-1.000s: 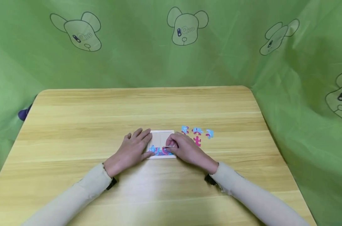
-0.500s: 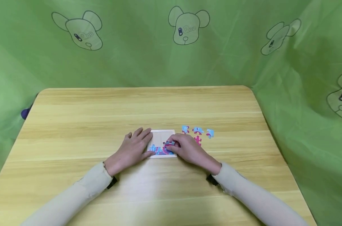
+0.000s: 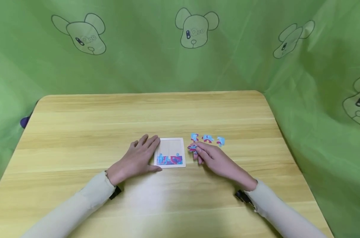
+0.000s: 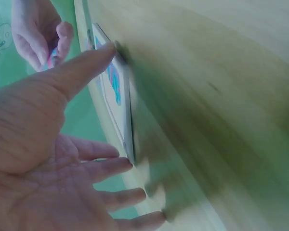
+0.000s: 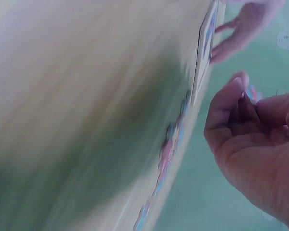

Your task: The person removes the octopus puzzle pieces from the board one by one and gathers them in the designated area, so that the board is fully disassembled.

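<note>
A light wooden puzzle tray (image 3: 176,145) lies on the table, its near row filled with blue, pink and purple jigsaw pieces (image 3: 169,160). My left hand (image 3: 137,161) rests along the tray's left side, fingers straight and spread, thumb at the near corner. Just right of the tray, my right hand (image 3: 211,157) pinches a blue-and-pink jigsaw piece (image 3: 192,148) between thumb and fingers. In the right wrist view this hand (image 5: 255,130) is raised off the table, most of the piece hidden by its fingers.
Blue-and-pink loose jigsaw pieces lie beyond my right hand: one on the left (image 3: 194,136), one in the middle (image 3: 208,138), one on the right (image 3: 220,141). A pink piece (image 5: 166,151) shows in the right wrist view. Green cloth (image 3: 156,69) hangs behind the table (image 3: 114,115).
My right hand has lifted the jigsaw piece away from the tray's near row and carried it right, past the tray's edge. My left hand stays at the tray's left side.
</note>
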The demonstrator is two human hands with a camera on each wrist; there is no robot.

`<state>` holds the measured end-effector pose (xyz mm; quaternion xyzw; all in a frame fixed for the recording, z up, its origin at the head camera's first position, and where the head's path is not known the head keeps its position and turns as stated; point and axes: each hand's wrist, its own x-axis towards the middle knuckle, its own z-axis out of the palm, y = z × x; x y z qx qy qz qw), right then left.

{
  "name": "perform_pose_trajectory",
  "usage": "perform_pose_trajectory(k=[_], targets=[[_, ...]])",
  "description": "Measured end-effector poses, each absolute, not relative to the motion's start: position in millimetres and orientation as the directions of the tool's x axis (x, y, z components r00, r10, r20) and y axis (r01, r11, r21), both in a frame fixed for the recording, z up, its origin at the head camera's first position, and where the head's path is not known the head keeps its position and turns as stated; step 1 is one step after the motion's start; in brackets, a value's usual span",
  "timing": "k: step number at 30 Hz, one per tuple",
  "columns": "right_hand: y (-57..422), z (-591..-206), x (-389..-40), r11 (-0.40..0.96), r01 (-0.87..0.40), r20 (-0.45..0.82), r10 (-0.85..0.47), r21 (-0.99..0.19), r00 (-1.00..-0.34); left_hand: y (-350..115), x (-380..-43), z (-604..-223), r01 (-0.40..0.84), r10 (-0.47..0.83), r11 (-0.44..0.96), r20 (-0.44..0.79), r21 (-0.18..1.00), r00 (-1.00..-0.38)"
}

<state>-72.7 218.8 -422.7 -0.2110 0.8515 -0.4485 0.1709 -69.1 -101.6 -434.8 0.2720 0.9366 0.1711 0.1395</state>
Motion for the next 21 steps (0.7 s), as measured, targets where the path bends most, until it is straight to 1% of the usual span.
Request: perform_pose_trajectory(k=[3,8,11,16,21], targets=[[233,-422,-70,0.490,-0.148,-0.120,-0.473,-0.859,-0.873,-105,-69,-436,0.479,0.572,0.785,-0.164,0.392,-0.804],[255,-421,-68,0.463,-0.036,-0.141,-0.344,-0.886,-0.928,-109,-70,-436,0.502,0.594,0.769,-0.153,0.396,-0.790],[268,-421,-68,0.466,-0.010,-0.139,-0.283,-0.885,-0.949,-110,-71,-437,0.518,0.606,0.761,-0.143,0.391,-0.782],[288,-423,-68,0.508,0.018,-0.152,-0.223,-0.861,-0.963,-112,-71,-437,0.529,0.612,0.759,-0.139,0.379,-0.779],[302,-428,-70,0.517,0.083,-0.210,-0.192,-0.852,-0.959,-113,-72,-437,0.522,0.605,0.764,-0.140,0.379,-0.784]])
